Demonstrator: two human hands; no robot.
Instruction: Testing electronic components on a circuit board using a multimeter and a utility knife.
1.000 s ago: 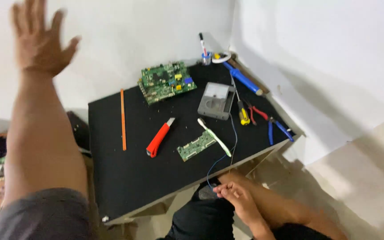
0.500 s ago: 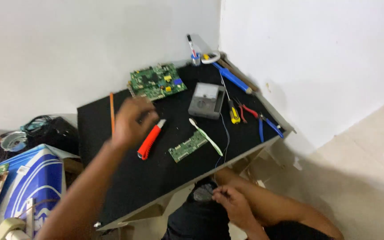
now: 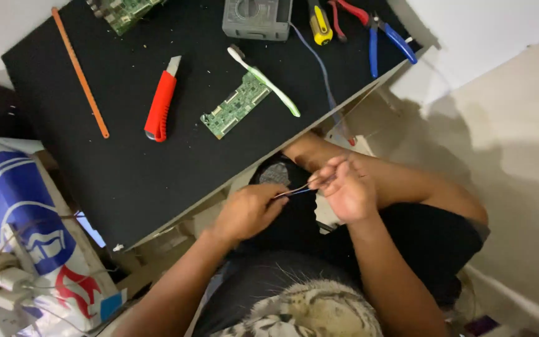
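Both hands meet over my lap, below the edge of a black table (image 3: 51, 81). My left hand (image 3: 244, 211) pinches one end of a thin wire (image 3: 296, 190). My right hand (image 3: 344, 190) pinches the same wire a little further along, fingers closed. The wire runs up past the table edge toward a grey multimeter (image 3: 257, 17). On the table lie a small green circuit board (image 3: 235, 105) and a green-and-white toothbrush (image 3: 263, 80), both above my hands.
A red utility knife (image 3: 160, 103) and an orange saw blade (image 3: 79, 72) lie on the table's left part. A larger green circuit board (image 3: 126, 9), a yellow screwdriver (image 3: 319, 22), red pliers (image 3: 350, 11) and blue pliers (image 3: 385, 37) sit at the far edge. A blue-and-white bag (image 3: 26, 218) stands at left.
My left hand came down from the table to my lap and took hold of the wire beside my right hand. The view has tilted down and moved closer.
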